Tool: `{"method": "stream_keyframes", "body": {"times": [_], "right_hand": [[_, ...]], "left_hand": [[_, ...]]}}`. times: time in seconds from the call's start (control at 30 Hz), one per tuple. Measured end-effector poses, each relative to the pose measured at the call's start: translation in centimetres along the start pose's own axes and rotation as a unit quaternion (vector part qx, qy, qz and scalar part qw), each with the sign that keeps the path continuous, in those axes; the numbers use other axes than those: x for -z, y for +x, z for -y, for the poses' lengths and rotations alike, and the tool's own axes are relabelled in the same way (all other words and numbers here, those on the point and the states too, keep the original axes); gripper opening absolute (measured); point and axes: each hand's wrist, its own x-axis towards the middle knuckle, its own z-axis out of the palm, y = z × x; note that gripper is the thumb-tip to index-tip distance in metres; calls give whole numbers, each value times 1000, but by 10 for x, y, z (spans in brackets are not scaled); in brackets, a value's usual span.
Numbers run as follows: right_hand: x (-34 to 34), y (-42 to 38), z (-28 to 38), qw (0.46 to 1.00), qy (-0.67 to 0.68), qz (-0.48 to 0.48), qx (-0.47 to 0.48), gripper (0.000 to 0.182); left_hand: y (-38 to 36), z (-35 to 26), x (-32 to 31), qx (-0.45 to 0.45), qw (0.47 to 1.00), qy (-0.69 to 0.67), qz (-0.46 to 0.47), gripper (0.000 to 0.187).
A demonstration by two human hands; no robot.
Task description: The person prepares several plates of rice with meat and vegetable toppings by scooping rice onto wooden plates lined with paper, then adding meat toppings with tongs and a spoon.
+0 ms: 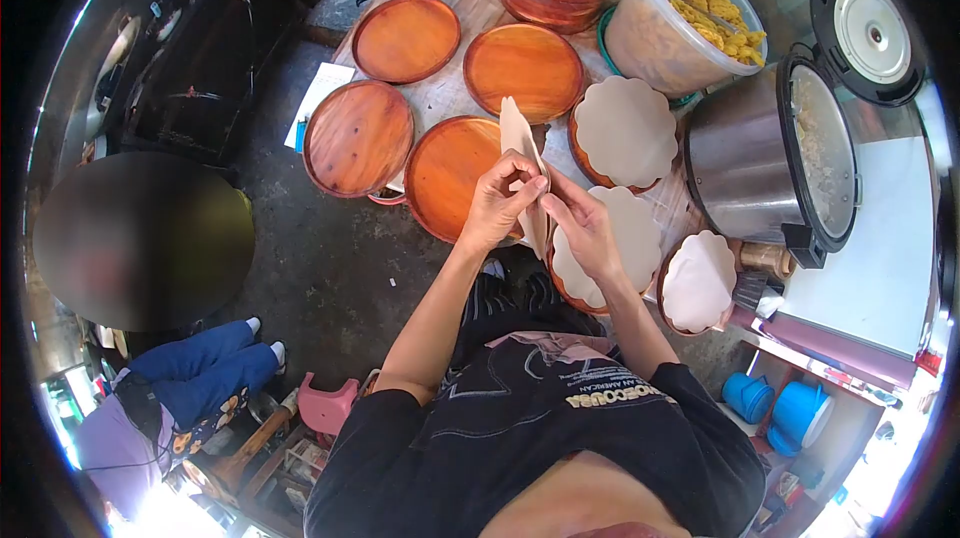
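Out to the left of our grip, a seated person in blue trousers (205, 368) sits well apart from us, beside a pink stool (327, 406). Nearer, still left of our hands, lie four bare wooden plates: one at the far left (357, 137), two beyond it (405, 38) (522, 68), and one just beside and partly under our left hand (447, 173).

Our left hand (497, 203) is closed, thumb and fingers pinching a stack of paper liners (522, 153) that stands upright above the knuckles. Our right hand (583, 228) touches it from the other side, fingertips closed on the lower edge of the same stack, so both hands meet at the paper.

Under our right hand sits a plate already lined with scalloped paper (625, 238). Beyond the grip to the right lies another lined plate (625, 133), and nearer us a third (698, 281). Further right stand a tub of yellow food (680, 23) and an open rice cooker (775, 163).
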Motion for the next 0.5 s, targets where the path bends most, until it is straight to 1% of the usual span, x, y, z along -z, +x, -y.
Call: {"method": "stream_keyframes", "body": {"times": [0.07, 0.17, 0.23, 0.37, 0.43, 0.5], "right_hand": [[-1, 3, -2, 1000, 9, 6, -2, 46], [-1, 6, -6, 1000, 21, 10, -14, 45], [-4, 7, -6, 999, 32, 8, -13, 45], [-5, 11, -7, 1000, 17, 15, -10, 44], [-5, 13, -7, 1000, 8, 15, -14, 44], [-7, 16, -6, 999, 30, 7, -16, 43]], "left_hand": [[1, -11, -4, -27, 998, 51, -9, 6], [0, -20, -6, -6, 997, 74, -24, 6], [0, -26, -4, 4, 993, 116, -25, 5], [4, -34, 0, 9, 983, 185, -12, 5], [4, -32, 0, -2, 984, 175, -17, 5], [6, -28, 2, -9, 986, 164, -24, 6]]}}
